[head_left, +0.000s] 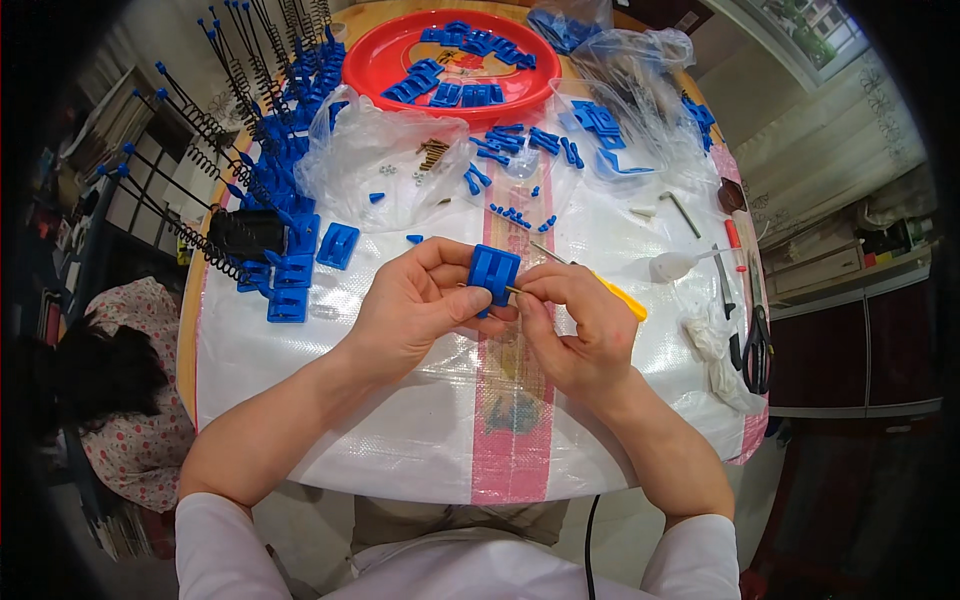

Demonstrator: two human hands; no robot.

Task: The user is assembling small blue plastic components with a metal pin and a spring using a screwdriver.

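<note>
Left hand point(415, 305) pinches the small blue ribbed plastic block point(493, 273) by its sides; looks light, rigid. Right hand point(575, 325) pinches a thin brass pin point(512, 291) against it, yellow-handled screwdriver point(600, 285) tucked in.

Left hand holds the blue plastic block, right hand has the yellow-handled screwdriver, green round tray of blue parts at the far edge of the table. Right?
One error: the round plastic tray of blue parts is red, not green, as the head view shows. The rest stands: the left hand holds the blue plastic block, and the right hand has the yellow-handled screwdriver.
</note>
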